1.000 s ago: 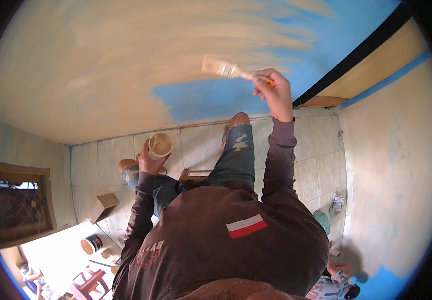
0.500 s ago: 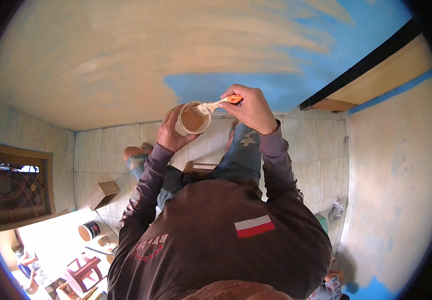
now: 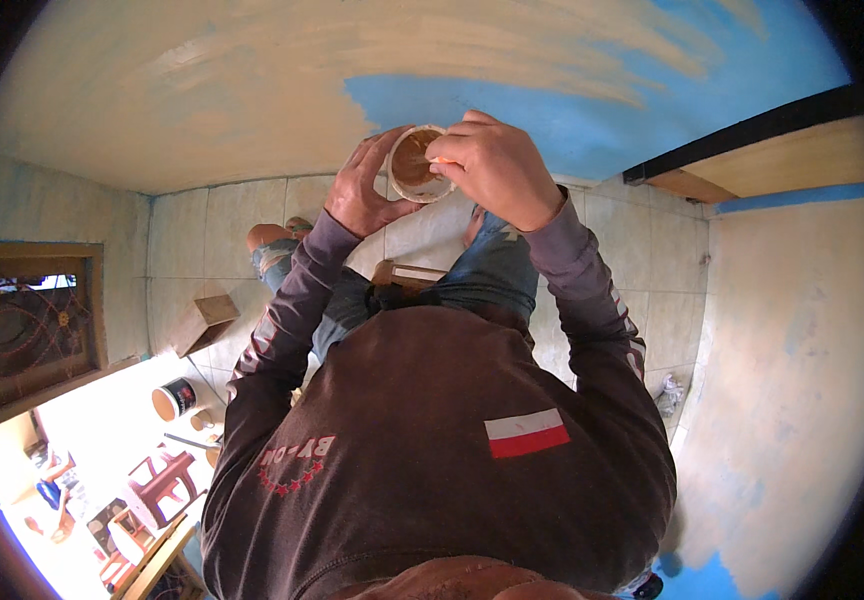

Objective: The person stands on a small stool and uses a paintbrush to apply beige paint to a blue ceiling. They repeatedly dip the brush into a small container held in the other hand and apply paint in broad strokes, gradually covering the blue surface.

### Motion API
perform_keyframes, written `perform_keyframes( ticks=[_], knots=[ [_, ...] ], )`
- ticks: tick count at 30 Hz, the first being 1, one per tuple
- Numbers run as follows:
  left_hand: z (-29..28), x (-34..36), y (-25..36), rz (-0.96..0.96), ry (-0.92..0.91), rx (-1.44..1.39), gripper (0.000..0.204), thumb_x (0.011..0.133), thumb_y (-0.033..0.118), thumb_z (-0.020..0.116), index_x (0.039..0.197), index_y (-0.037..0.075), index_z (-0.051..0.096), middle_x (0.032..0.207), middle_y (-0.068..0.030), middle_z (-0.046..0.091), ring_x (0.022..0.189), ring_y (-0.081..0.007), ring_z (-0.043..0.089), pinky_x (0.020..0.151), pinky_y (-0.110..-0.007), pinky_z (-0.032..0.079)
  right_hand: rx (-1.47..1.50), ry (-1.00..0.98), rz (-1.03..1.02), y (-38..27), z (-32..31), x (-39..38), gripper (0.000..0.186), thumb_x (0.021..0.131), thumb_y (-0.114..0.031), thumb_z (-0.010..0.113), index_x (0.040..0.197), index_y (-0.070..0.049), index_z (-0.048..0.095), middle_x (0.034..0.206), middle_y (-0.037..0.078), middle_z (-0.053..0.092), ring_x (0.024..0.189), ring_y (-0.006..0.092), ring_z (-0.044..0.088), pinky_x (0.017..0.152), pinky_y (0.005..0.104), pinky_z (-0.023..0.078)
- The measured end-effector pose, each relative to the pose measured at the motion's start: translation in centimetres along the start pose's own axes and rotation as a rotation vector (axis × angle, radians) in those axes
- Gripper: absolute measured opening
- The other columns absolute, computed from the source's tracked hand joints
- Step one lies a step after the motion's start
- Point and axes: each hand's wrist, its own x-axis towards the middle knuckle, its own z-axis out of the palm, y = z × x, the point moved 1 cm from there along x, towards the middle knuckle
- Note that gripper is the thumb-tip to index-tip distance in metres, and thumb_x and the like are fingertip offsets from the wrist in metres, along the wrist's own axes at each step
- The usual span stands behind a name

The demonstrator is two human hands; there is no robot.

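My left hand (image 3: 364, 187) wraps round the side of a small white tub (image 3: 431, 193) of tan paint, which tilts so its inside shows. In my right hand (image 3: 497, 170) is a paintbrush (image 3: 440, 161), pinched over the tub's right rim. Only a bit of its orange handle shows; the bristles are hidden by my fingers and the tub. Beyond both hands rises a wall (image 3: 222, 95), brushed tan over blue, with a bare blue patch (image 3: 472, 97) just past the tub.
Below my hands stands a wooden stool or box (image 3: 407, 276) on the tiled floor. To the left are a wooden box (image 3: 203, 322), a paint bucket (image 3: 174, 400) and a maroon plastic chair (image 3: 162, 485). A black-edged ledge (image 3: 752, 140) juts out at the right.
The brush has gone down into the tub, and my right hand has moved over its rim. Tub and left hand have shifted up and right in view.
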Motion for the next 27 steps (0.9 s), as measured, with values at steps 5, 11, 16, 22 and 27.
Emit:
perform_keyframes(
  ticks=[5, 11, 16, 22, 27],
  knots=[
    [0.1, 0.0, 0.1, -0.016, -0.006, -0.002, 0.095, 0.059, 0.019, 0.093, 0.142, 0.007, 0.049, 0.132, -0.0167, 0.059, 0.122, -0.0357, 0.057, 0.101, -0.044, 0.049, -0.015, 0.027, 0.008, -0.2, 0.0, -0.4, 0.009, 0.08, -0.013, 0.073, 0.089, -0.01, 0.072, 0.083, 0.002, 0.069, 0.082, 0.0233, 0.061, 0.069, 0.0355, 0.052],
    [0.7, -0.4, -0.7, -0.015, 0.001, -0.025, 0.094, 0.058, 0.018, 0.093, 0.141, 0.005, 0.049, 0.131, -0.0172, 0.06, 0.121, -0.0355, 0.058, 0.101, -0.043, 0.05, -0.029, 0.096, -0.025, 0.2, 1.5, -0.9, 0.011, 0.08, -0.013, 0.074, 0.091, -0.011, 0.073, 0.085, 0.002, 0.07, 0.083, 0.0226, 0.062, 0.07, 0.0354, 0.053],
    [0.5, -0.4, -0.4, -0.05, -0.023, 0.039, 0.093, 0.059, 0.019, 0.092, 0.14, 0.004, 0.049, 0.131, -0.0174, 0.06, 0.121, -0.0352, 0.058, 0.1, -0.043, 0.05, 0.066, 0.076, 0.044, 0.2, 1.0, -1.0, 0.015, 0.08, -0.016, 0.077, 0.093, -0.011, 0.073, 0.084, 0.004, 0.07, 0.083, 0.0244, 0.063, 0.069, 0.0355, 0.053],
    [0.7, -0.4, -0.6, -0.117, 0.032, 0.093, 0.088, 0.062, 0.023, 0.092, 0.137, 0.004, 0.051, 0.129, -0.0166, 0.061, 0.12, -0.0356, 0.059, 0.1, -0.044, 0.051, 0.252, 0.335, 0.308, 2.6, 0.9, -2.2, 0.019, 0.084, -0.019, 0.08, 0.094, -0.005, 0.074, 0.08, 0.008, 0.072, 0.068, 0.0159, 0.066, 0.061, 0.0274, 0.051],
    [0.5, -0.2, -1.1, -0.098, 0.083, 0.088, 0.084, 0.065, 0.025, 0.091, 0.135, 0.004, 0.052, 0.128, -0.0168, 0.061, 0.118, -0.0362, 0.06, 0.099, -0.045, 0.051, 0.493, 0.284, 0.575, 4.1, 0.8, -3.5, 0.024, 0.084, -0.024, 0.079, 0.091, -0.001, 0.073, 0.079, 0.009, 0.073, 0.069, 0.0139, 0.067, 0.063, 0.0273, 0.051]
  ],
)
